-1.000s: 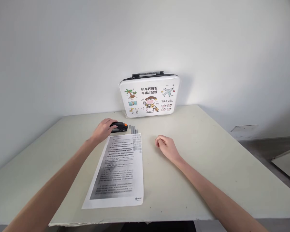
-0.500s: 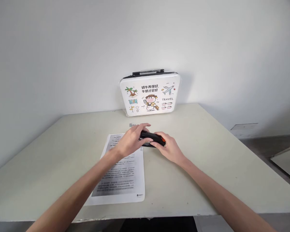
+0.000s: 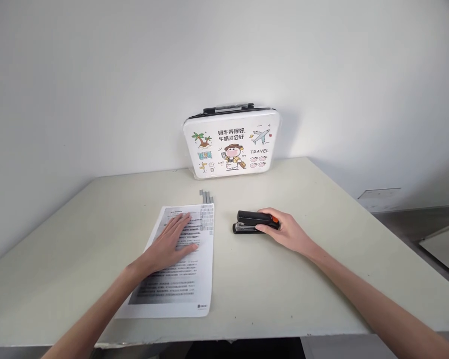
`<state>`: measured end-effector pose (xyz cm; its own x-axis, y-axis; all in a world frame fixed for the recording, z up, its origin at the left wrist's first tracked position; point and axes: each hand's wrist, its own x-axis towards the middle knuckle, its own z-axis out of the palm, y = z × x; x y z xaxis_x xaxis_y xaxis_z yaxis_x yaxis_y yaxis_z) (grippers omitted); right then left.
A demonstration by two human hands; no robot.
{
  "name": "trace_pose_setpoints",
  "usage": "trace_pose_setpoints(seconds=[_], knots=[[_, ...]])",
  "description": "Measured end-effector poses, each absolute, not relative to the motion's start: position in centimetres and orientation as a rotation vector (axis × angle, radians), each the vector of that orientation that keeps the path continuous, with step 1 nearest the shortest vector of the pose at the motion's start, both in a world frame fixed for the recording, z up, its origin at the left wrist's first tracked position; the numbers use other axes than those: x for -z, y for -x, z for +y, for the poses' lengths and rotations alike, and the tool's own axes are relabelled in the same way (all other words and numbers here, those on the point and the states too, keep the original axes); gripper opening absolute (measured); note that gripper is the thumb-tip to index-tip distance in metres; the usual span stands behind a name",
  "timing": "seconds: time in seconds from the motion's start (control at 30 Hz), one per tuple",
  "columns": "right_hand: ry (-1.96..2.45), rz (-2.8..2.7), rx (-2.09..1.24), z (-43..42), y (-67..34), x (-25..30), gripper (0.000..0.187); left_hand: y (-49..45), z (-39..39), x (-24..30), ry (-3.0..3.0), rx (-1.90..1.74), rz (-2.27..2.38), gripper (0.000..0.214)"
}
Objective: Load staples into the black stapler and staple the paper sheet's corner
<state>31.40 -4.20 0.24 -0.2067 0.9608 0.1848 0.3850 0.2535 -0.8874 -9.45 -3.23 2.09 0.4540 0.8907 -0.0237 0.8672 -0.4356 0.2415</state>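
My left hand [image 3: 169, 248] lies flat on a printed sheet of paper [image 3: 204, 274], fingers stretched toward its top edge. To the right of the sheet, my right hand [image 3: 286, 230] grips the rear of a black stapler [image 3: 251, 218] with an orange mark near its back end. The stapler's front points left, and its jaw stands apart from the base with a metal part showing between them. Several grey staple strips [image 3: 206, 196] lie just beyond the paper's top right corner.
A white case [image 3: 232, 142] with cartoon prints and a black handle stands against the wall at the back of the pale table [image 3: 284, 284]. On the right, past the table's edge, the floor and another pale surface [image 3: 447, 249] show.
My left hand has left the stapler and now rests spread on the paper, which has shifted slightly left. My right hand has moved right with the stapler, and the staple strips are uncovered.
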Motion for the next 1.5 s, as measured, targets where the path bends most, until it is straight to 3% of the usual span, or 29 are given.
trace_pose_setpoints(seconds=[0.33, 0.6, 0.73, 1.23, 1.5], knots=[[1.25, -1.829, -0.951, -4.6, -31.1, -1.2, 0.029, 11.5, -2.7, -3.5, -2.527, -0.148, 1.567, 0.085], [1.273, -1.617, -0.916, -4.1, -31.2, 0.1, 0.041, 4.4, -3.5, -4.8, -2.722, -0.588, 1.164, 0.035], [1.278, -1.644, -0.878, -3.8, -31.3, 1.0, 0.039, 1.0, -3.3, -4.4, -2.69, -0.69, 1.037, 0.024], [1.29, -1.887, -0.873, -4.8, -31.0, -0.5, 0.031, -3.2, -1.1, -2.3, -2.646, -0.71, 1.068, 0.007], [1.302, -1.865, -1.006, -4.5, -31.3, -1.2, 0.024, 2.7, 0.3, -4.4, -2.578, -0.501, 1.092, 0.026]])
